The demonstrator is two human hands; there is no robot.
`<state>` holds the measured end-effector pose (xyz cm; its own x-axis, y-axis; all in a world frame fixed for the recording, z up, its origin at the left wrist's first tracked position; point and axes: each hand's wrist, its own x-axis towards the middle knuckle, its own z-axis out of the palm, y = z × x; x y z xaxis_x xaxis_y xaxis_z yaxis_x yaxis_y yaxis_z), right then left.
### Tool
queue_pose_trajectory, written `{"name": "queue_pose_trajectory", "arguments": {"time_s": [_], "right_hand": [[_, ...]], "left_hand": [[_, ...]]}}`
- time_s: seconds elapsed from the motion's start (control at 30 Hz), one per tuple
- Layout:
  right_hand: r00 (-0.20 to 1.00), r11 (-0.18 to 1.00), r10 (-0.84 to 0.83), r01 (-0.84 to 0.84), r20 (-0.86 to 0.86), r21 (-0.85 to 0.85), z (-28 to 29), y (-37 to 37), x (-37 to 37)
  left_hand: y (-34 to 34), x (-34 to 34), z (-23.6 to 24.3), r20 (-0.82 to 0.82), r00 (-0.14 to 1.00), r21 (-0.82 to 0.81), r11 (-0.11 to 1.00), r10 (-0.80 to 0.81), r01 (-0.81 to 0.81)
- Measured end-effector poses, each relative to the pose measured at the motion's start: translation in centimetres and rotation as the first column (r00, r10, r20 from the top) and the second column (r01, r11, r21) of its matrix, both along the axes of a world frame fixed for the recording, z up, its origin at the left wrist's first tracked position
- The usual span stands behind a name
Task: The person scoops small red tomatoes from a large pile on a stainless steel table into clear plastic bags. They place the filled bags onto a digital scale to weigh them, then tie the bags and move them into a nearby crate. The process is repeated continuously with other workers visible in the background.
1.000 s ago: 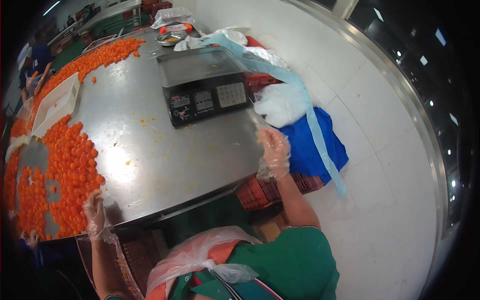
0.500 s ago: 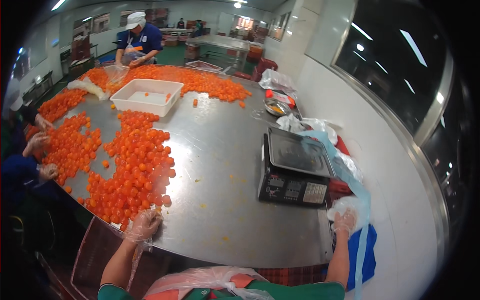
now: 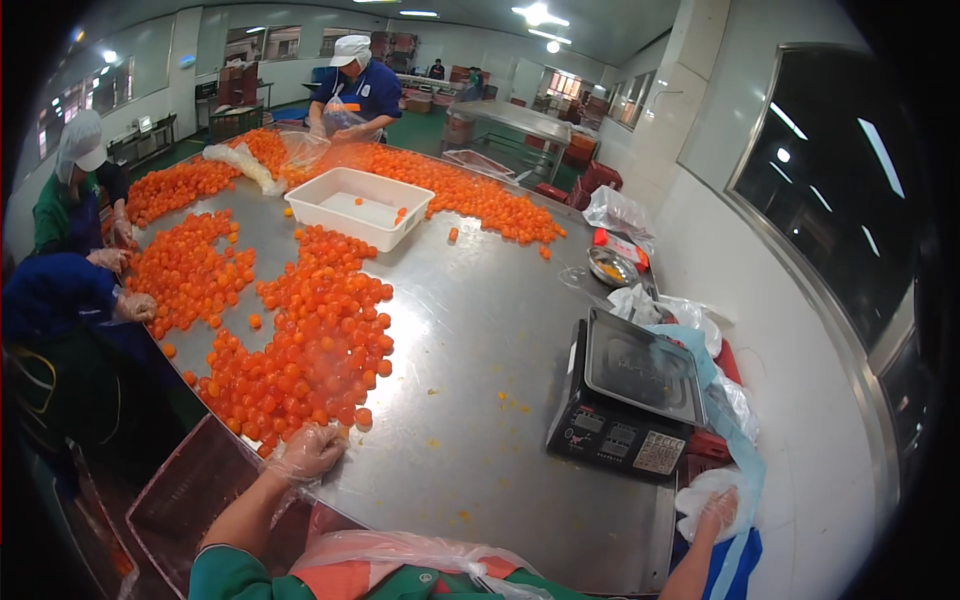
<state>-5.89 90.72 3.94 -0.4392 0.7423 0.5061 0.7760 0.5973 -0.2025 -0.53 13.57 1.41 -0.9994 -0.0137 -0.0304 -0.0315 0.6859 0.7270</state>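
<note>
My left hand (image 3: 308,453), in a clear plastic glove, rests curled at the table's near edge, against the front of a heap of round orange-red balls (image 3: 312,345) that look like egg yolks. Its fingers are closed, and whatever may be in them is hidden. Far to the right, beyond the table's corner, my right hand (image 3: 718,508) grips a thin whitish plastic bag (image 3: 697,500). A black digital scale (image 3: 630,400) with a bare dark tray stands just past that hand.
A white plastic tub (image 3: 350,203) holding a few balls stands on the steel table (image 3: 470,380). At its right edge are a metal bowl (image 3: 612,267) and crumpled bags. Co-workers' gloved hands (image 3: 125,280) are at the left heaps; another person (image 3: 355,90) works at the far side.
The view has swung left, so the table sits further right in the picture. My left hand stays by the heap, my right at the plastic bag.
</note>
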Motion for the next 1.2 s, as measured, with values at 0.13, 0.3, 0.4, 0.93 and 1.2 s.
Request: {"name": "queue_pose_trajectory", "arguments": {"time_s": [0.13, 0.3, 0.4, 0.93, 1.2], "right_hand": [[0.997, 0.995, 0.078, -0.076, -0.026, 0.065, 0.1, 0.6, 0.0], [0.946, 0.933, 0.303, -0.269, -0.118, 0.237, 0.9, -2.0, 1.8], [0.87, 0.832, 0.48, -0.411, -0.113, 0.373, 1.9, -5.6, 3.4], [0.787, 0.853, 0.502, -0.383, -0.359, 0.354, 11.5, -15.5, 6.7], [0.265, 0.684, 0.548, -0.688, -0.794, 0.242, 20.3, -20.0, 5.6]], "left_hand": [[0.1, 0.2, -0.1, -0.015, 1.0, 0.006, 1.0, -0.012, 0.012], [0.0, 0.0, 0.2, -0.024, 0.999, 0.013, 0.999, -0.034, 0.034], [-0.3, 0.4, 0.2, -0.018, 0.999, 0.003, 1.0, -0.028, 0.028], [-0.5, 0.2, -0.9, -0.118, 0.989, -0.034, 0.995, -0.093, 0.09], [0.6, 0.4, -0.2, -0.074, 0.996, 0.078, 0.995, -0.05, 0.056]]}}
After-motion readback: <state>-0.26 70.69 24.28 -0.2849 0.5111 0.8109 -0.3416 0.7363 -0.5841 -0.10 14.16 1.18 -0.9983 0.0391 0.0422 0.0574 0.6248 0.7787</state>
